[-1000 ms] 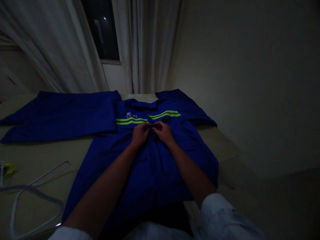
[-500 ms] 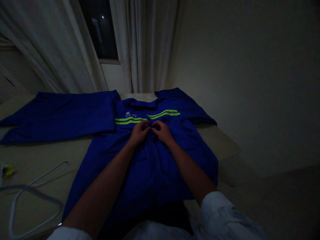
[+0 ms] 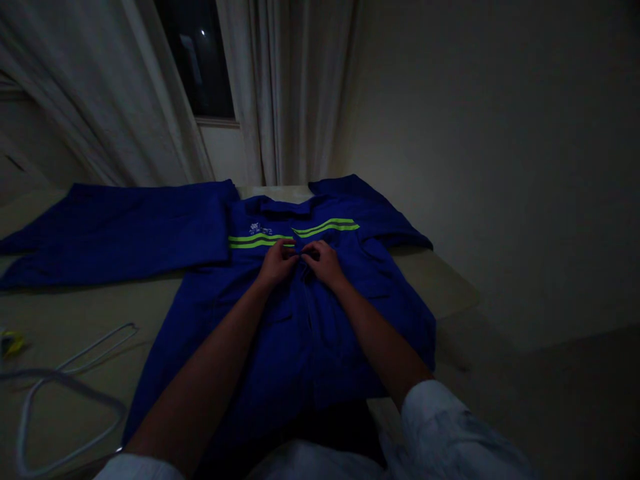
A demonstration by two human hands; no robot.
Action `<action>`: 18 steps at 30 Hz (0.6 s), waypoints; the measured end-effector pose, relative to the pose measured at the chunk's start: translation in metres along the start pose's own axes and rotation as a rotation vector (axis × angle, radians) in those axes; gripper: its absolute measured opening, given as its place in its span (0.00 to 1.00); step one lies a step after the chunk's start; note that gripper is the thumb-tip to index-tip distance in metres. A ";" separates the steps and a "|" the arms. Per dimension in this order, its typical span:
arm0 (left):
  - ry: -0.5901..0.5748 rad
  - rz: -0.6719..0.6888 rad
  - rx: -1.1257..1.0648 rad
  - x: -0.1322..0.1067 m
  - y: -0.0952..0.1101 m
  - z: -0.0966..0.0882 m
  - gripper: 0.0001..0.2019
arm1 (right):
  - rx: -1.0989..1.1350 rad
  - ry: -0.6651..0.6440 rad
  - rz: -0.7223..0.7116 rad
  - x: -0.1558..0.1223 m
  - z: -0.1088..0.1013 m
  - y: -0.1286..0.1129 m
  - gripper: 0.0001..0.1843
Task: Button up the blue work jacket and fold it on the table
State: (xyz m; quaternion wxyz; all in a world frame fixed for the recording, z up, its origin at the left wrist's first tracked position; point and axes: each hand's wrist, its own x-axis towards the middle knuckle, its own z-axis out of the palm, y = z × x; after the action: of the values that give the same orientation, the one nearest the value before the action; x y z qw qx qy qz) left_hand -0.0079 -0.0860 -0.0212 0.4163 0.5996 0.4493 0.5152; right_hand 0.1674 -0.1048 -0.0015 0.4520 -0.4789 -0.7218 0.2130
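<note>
A blue work jacket (image 3: 280, 333) with yellow-green reflective stripes (image 3: 260, 240) lies face up on a pale table (image 3: 75, 313), one sleeve spread out to the left. My left hand (image 3: 277, 263) and my right hand (image 3: 324, 261) meet at the jacket's front placket just below the stripes. Both hands have their fingers pinched on the fabric edges there. The room is dim, so I cannot make out what small part sits between the fingertips.
White wire hangers (image 3: 65, 387) lie on the table at the near left, beside a small yellow object (image 3: 11, 343) at the left edge. White curtains (image 3: 280, 87) and a dark window (image 3: 197, 60) stand behind the table. A bare wall fills the right.
Both hands stay pinched at the jacket's front, with only slight finger shifts. The view has tilted a little, moving everything up in the frame.
</note>
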 end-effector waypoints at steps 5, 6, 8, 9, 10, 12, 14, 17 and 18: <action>-0.001 -0.040 -0.067 0.000 0.003 0.000 0.23 | -0.035 0.008 -0.034 -0.001 0.000 -0.001 0.07; -0.002 -0.047 -0.083 -0.001 0.005 0.000 0.23 | -0.041 0.012 -0.037 -0.001 0.000 -0.002 0.07; 0.000 -0.059 -0.116 -0.001 0.008 0.000 0.24 | -0.049 0.018 -0.046 -0.001 -0.001 -0.003 0.07; 0.000 -0.064 -0.129 -0.002 0.010 -0.001 0.25 | -0.054 0.021 -0.053 -0.002 -0.001 -0.004 0.07; 0.000 -0.066 -0.141 -0.002 0.011 -0.001 0.25 | -0.059 0.025 -0.061 -0.002 -0.001 -0.005 0.07; 0.006 -0.068 -0.155 -0.002 0.013 -0.001 0.26 | -0.071 0.031 -0.076 -0.002 -0.001 -0.007 0.07; 0.015 -0.069 -0.159 -0.002 0.015 0.000 0.25 | -0.086 0.035 -0.086 -0.003 -0.001 -0.009 0.07; 0.018 -0.060 -0.164 -0.003 0.017 0.000 0.24 | -0.110 0.052 -0.079 -0.003 -0.001 -0.009 0.07; 0.016 -0.052 -0.168 -0.003 0.017 0.000 0.24 | -0.117 0.059 -0.076 -0.003 -0.001 -0.009 0.06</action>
State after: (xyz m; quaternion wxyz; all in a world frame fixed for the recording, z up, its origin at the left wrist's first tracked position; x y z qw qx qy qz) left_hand -0.0061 -0.0931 -0.0054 0.4748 0.5466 0.4232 0.5446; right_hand 0.1635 -0.1116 0.0046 0.4520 -0.4829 -0.7371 0.1389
